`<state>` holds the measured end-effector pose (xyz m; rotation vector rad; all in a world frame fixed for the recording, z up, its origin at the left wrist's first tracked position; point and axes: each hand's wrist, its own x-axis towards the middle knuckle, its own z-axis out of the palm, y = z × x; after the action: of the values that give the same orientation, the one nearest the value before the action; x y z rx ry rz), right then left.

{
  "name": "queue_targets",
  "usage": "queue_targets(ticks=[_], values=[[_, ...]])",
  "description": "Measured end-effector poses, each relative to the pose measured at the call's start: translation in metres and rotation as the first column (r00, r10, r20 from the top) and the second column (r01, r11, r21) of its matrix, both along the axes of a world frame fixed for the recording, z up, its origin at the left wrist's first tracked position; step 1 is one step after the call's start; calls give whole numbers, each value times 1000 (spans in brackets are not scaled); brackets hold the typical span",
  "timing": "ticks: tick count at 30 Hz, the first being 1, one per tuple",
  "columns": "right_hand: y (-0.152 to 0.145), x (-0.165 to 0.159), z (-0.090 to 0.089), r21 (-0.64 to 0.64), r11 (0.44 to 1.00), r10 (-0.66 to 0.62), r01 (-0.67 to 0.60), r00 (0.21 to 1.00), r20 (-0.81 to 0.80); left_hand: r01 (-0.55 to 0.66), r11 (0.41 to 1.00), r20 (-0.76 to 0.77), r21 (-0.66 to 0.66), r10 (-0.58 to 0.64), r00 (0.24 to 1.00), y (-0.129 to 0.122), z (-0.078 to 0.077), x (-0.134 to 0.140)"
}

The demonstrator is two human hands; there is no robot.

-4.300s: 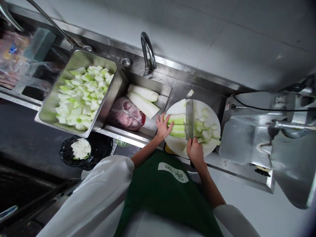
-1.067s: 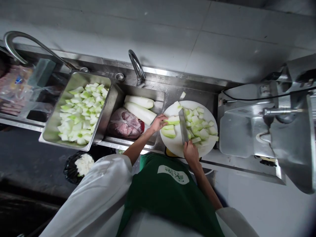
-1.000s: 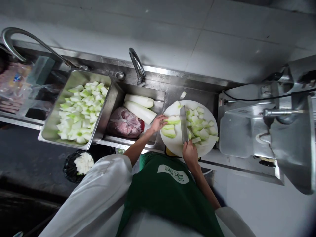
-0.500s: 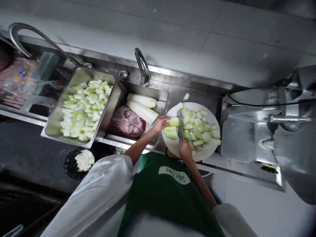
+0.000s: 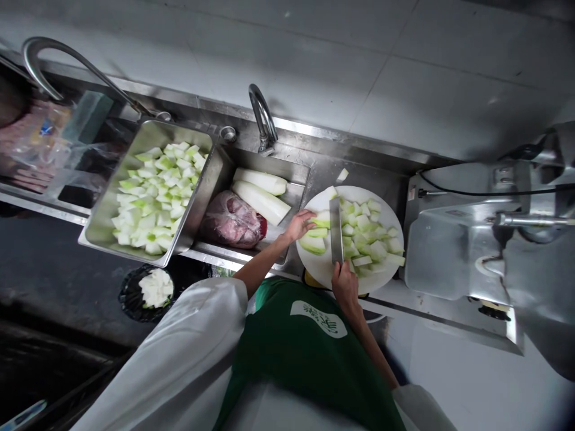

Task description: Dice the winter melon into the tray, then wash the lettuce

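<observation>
I have undiced strips point(image 5: 313, 243) on the cutting board point(image 5: 317, 272), left hand point(image 5: 300, 226) pinching one, right hand point(image 5: 345, 284) gripping the cleaver point(image 5: 336, 230). Chunks point(image 5: 363, 224) lie on the board's right half and in a tray point(image 5: 197, 200) left of it; between, two undiced gourds point(image 5: 261, 202)

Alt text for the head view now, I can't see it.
The right hand holds a knife over a white board; the left hand touches a vegetable strip beside the knife. Chunks lie right of the knife; left of the board are a sink holding wrapped meat and two pale vegetables, then a metal tray of more chunks.
</observation>
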<state>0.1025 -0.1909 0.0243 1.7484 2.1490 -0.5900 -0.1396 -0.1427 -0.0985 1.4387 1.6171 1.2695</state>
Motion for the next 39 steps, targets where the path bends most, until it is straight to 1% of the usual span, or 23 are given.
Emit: queue_targets(ticks=[6, 11, 13, 16, 17, 20, 23, 27, 29, 31, 34, 36, 39], values=[[9, 2, 3, -60, 998, 30, -28, 999, 34, 10, 1000, 1, -24, -10, 1000, 3, 2, 1], [23, -4, -3, -117, 991, 64, -60, 997, 37, 21, 1000, 8, -22, -21, 1000, 3, 3, 0], [26, -6, -5, -122, 991, 61, -57, 998, 28, -6, 1000, -17, -2, 6, 1000, -2, 4, 5], [29, -8, -7, -107, 993, 62, -59, 998, 25, -81, 996, -97, 34, 84, 992, -14, 3, 16], [29, -9, -8, -101, 993, 65, -63, 998, 22, -78, 996, -124, 35, 82, 989, -18, 3, 19], [30, -9, -11, -95, 993, 68, -67, 998, 6, 20, 1000, -173, -6, -21, 985, -27, 6, 25], [32, -7, -15, -96, 993, 72, -72, 997, -10, 119, 991, -175, -56, -127, 976, -30, 12, 19], [38, 1, -18, -98, 990, 98, -98, 995, -13, 243, 968, -150, -53, -249, 957, -34, 21, 3], [40, 4, -16, -89, 990, 105, -105, 994, -11, 301, 953, -118, -46, -304, 945, -39, 24, -3], [39, 6, -12, -79, 992, 103, -103, 995, -8, 333, 942, -85, -44, -336, 938, -45, 25, -5], [34, 4, -6, -56, 994, 97, -97, 995, 2, 301, 952, -69, -55, -305, 950, -53, 25, -4], [27, 1, -5, -18, 996, 85, -85, 996, 14, 248, 967, -62, -59, -251, 966, -58, 22, 0], [16, -3, -8, 44, 997, 69, -70, 998, 5, 158, 987, -38, -26, -158, 987, -65, 17, 6]])
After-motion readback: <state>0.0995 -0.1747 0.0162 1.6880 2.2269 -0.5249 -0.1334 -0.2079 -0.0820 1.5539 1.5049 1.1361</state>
